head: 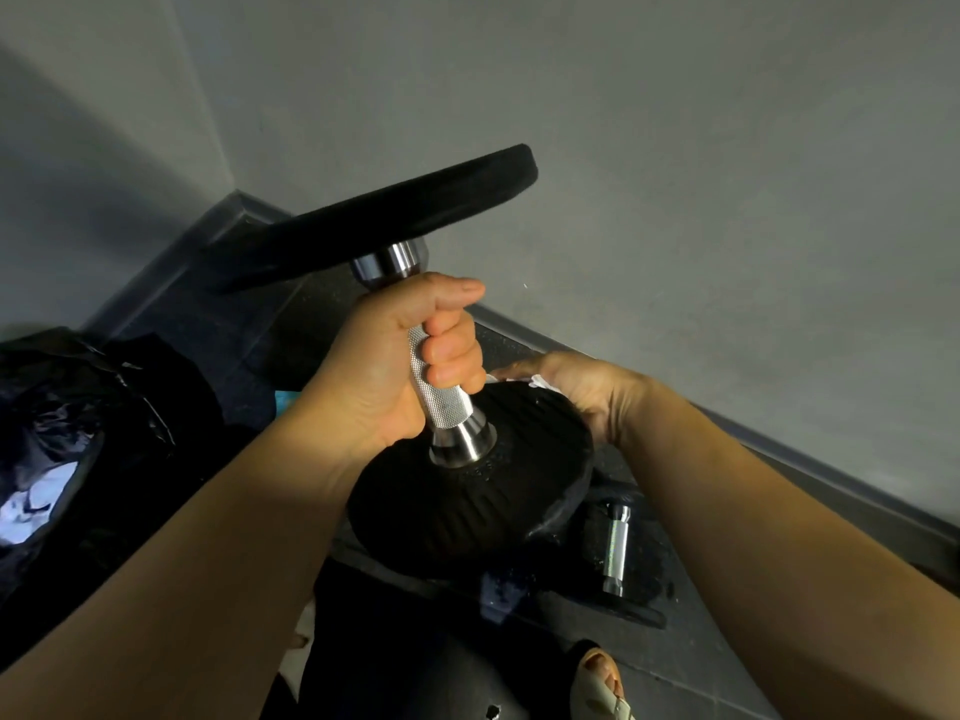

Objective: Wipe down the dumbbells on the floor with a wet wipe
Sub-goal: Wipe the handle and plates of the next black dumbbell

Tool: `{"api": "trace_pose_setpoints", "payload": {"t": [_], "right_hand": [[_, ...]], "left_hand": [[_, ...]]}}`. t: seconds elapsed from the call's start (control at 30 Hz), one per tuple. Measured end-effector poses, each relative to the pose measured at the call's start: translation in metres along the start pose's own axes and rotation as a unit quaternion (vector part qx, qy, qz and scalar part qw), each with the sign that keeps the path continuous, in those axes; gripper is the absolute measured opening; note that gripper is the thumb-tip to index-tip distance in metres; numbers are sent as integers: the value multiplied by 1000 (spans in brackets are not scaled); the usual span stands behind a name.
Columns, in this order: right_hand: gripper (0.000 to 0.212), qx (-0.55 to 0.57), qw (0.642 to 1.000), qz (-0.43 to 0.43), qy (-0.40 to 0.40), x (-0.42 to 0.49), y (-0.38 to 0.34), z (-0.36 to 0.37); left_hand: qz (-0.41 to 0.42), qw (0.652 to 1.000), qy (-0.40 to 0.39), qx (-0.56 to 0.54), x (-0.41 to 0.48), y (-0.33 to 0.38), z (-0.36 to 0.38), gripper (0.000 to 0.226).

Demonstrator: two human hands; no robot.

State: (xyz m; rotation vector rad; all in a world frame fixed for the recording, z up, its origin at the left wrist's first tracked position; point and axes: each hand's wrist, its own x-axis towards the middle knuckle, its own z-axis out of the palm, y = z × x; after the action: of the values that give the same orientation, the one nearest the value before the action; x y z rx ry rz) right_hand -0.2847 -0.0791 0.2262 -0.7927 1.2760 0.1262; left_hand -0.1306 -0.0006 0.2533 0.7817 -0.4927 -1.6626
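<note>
A dumbbell with black round ends (467,511) and a knurled silver handle is held up off the floor, tilted, one end high at the back. My left hand (405,356) is wrapped around the handle. My right hand (587,392) presses a white wet wipe (540,380) against the far edge of the lower black end; most of the wipe is hidden under the fingers. A second dumbbell (615,548) lies on the dark floor to the right, below the held one, its silver handle showing.
A black plastic bag (67,433) with something white inside sits at the left. Grey walls meet in a corner behind, with a dark skirting (779,449). My foot in a pale sandal (602,683) is at the bottom. Something teal (285,400) peeks out behind my left wrist.
</note>
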Motion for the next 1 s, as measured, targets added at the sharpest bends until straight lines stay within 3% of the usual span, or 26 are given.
{"api": "trace_pose_setpoints", "payload": {"t": [0.1,0.17,0.23,0.3,0.43,0.53,0.6,0.7,0.83,1.0], "right_hand": [[20,27,999,-8,26,0,6,-5],[20,76,995,-35,59,-3,11,-7],[23,95,986,-94,102,-9,16,-6],[17,35,967,-172,185,-19,17,2],[21,-136,846,-324,400,-29,27,22],[22,-194,780,-377,460,-39,45,42],[19,-209,762,-403,461,-46,55,52],[21,-208,772,-388,458,-51,59,54],[22,-205,804,-329,451,-50,40,38],[19,-182,896,-238,328,-40,8,7]], "left_hand": [[-1,998,53,-19,2,-2,5,44],[0,989,137,-59,7,-7,9,43],[8,968,234,-86,13,-13,8,39],[11,947,306,-95,16,-19,2,36],[1,923,370,-105,18,-25,-2,23],[-22,919,377,-113,21,-24,0,16],[-24,913,383,-136,22,-23,-4,28],[-18,911,383,-152,22,-20,-8,45],[-11,924,344,-167,19,-18,-3,49],[-17,941,297,-162,14,-17,1,51]]}}
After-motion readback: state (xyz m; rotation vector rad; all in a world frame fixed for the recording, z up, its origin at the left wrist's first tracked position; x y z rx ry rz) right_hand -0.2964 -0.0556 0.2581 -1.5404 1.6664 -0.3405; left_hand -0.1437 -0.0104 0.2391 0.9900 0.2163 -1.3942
